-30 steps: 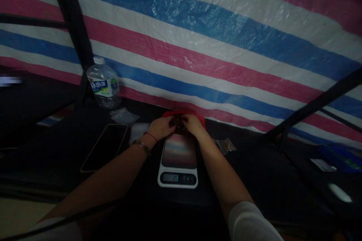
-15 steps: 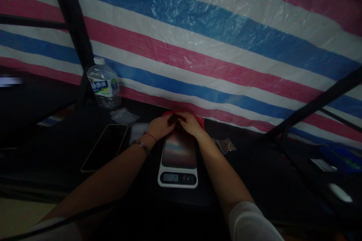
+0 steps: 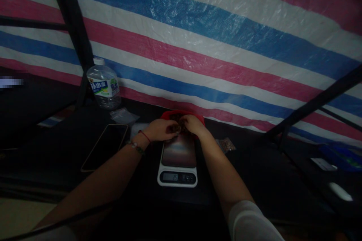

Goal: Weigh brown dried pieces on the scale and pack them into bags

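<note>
A white kitchen scale point(image 3: 178, 158) with a dark shiny top lies in front of me, its display lit. Behind it is a red container point(image 3: 200, 118) with small brown pieces point(image 3: 177, 116) in it. My left hand point(image 3: 161, 129) is at the near left edge of the container, its fingers closed round a small clear bag point(image 3: 177, 128) with brown contents. On the right, my right hand point(image 3: 194, 124) has its fingers bent together over the brown pieces beside the bag; what they grip is too dark to make out.
Left of the scale are a phone point(image 3: 105, 147), flat clear bags point(image 3: 123, 116) and a large bottle point(image 3: 104, 84). A small filled bag point(image 3: 226, 145) lies right of my right arm. A striped sheet point(image 3: 215, 64) hangs behind, between dark metal bars.
My left hand has shifted slightly left and down, and the bag in its fingers now shows. My right hand has moved a little right and down. More of the red container's contents is visible.
</note>
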{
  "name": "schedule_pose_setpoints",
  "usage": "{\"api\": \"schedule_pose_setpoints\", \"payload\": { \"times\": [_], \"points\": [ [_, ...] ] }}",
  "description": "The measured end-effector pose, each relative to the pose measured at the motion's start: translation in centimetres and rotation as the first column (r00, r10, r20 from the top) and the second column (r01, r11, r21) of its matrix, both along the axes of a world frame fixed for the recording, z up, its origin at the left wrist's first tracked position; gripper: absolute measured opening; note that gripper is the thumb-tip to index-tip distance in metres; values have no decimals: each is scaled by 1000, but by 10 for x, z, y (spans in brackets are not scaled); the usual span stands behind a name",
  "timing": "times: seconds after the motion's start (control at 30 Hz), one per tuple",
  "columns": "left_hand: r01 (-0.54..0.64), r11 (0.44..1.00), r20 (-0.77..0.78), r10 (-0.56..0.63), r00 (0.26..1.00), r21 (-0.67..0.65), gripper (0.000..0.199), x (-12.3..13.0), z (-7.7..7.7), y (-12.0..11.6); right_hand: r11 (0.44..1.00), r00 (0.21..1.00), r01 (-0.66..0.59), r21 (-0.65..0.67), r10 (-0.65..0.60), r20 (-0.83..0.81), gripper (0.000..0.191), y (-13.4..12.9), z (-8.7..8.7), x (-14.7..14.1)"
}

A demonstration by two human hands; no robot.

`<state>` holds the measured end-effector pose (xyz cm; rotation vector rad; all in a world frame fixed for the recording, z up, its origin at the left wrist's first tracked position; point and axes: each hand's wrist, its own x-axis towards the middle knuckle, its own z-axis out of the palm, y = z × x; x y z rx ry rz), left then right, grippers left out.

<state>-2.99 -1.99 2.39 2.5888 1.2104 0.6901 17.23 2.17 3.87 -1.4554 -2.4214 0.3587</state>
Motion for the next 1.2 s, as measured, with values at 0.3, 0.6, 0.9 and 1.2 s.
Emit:
{"api": "schedule_pose_setpoints", "payload": {
  "times": [0.3, 0.6, 0.9, 1.2],
  "points": [
    [314, 949, 116, -308, 944, -41, 61, 0, 2, -6, 1000, 997, 5, -22, -7, -82, 34, -1, -1, -1],
    [-230, 950, 416, 127, 901, 210, 82, -1, -19, 11, 981, 789, -193, -15, 146, -597, 13, -18, 15, -25],
    [-86, 964, 217, 31, 976, 250, 76, 9, -13, 8, 925, 861, -310, -219, 174, -479, 17, -26, 12, -39],
    [-86, 960, 217, 28, 976, 267, 84, 10, -8, 5, 984, 943, -147, -102, 108, -315, 16, -36, 24, -39]
  ]
}}
